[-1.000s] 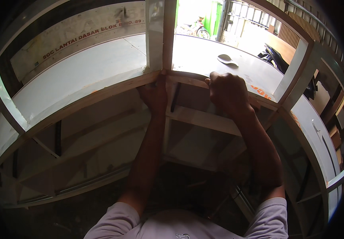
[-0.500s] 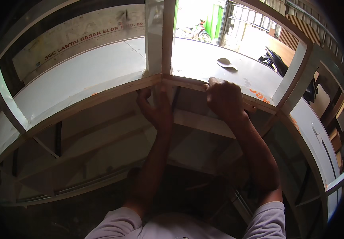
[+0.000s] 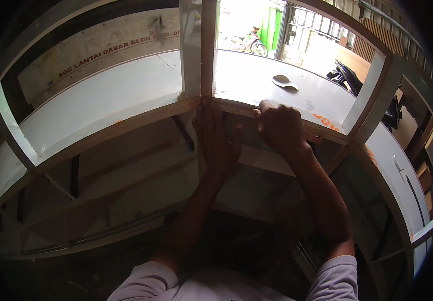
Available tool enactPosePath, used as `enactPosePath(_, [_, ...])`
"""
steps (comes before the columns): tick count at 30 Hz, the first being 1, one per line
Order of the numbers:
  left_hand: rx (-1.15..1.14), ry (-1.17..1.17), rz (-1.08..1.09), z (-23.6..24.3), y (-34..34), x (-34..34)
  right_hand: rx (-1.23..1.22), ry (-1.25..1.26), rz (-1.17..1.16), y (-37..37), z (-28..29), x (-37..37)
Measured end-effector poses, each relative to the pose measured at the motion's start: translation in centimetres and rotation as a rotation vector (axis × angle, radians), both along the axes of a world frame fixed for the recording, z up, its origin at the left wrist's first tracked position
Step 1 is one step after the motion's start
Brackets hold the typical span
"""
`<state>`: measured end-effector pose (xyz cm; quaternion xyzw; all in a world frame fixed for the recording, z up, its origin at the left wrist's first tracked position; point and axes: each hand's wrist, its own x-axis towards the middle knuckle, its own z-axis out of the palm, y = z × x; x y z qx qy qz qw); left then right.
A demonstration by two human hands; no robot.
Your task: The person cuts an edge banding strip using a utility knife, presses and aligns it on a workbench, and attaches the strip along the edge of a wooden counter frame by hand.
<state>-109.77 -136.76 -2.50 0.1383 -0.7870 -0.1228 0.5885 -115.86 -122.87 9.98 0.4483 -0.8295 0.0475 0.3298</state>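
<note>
A wooden edge strip (image 3: 146,111) runs along the front of the white cabinet frame and meets a white upright post (image 3: 192,55) at the middle. Just below that corner, my left hand (image 3: 215,138) has its fingers stretched upward and lying flat against the strip's underside, thumb apart. My right hand (image 3: 280,128) is closed in a fist at the strip's right stretch, knuckles up. What it grips is hidden. A short brown piece (image 3: 313,137) shows beside its wrist; whether it belongs to the hand's grip I cannot tell.
Beyond the strip, a white panel (image 3: 256,75) carries a white teardrop-shaped object (image 3: 284,82). White uprights frame openings left and right. Dark shelves and struts (image 3: 126,155) lie below. Outside stand a motorcycle (image 3: 254,41) and a green door (image 3: 271,32). Boards lean at far right.
My left hand has shifted right and straightened from a curled shape to flat, upward fingers. My right hand stays at nearly the same spot, still closed.
</note>
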Motion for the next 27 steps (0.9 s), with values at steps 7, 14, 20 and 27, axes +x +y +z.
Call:
enactPosePath(7, [0.025,-0.009,0.023,-0.1,0.1,-0.5,-0.031,0.020,0.067,-0.3,-0.5,-1.1])
enactPosePath(14, [0.017,-0.045,0.094,0.2,0.5,-0.3,-0.034,0.061,0.080,-0.4,-0.6,-1.1])
enactPosePath(20, [-0.039,-0.058,0.148,0.9,0.5,0.3,-0.045,0.060,0.060,-0.3,-0.4,-1.1])
enactPosePath(27, [-0.040,-0.119,0.186,1.1,0.3,0.7,-0.055,0.005,0.050,-0.2,-0.4,-1.4])
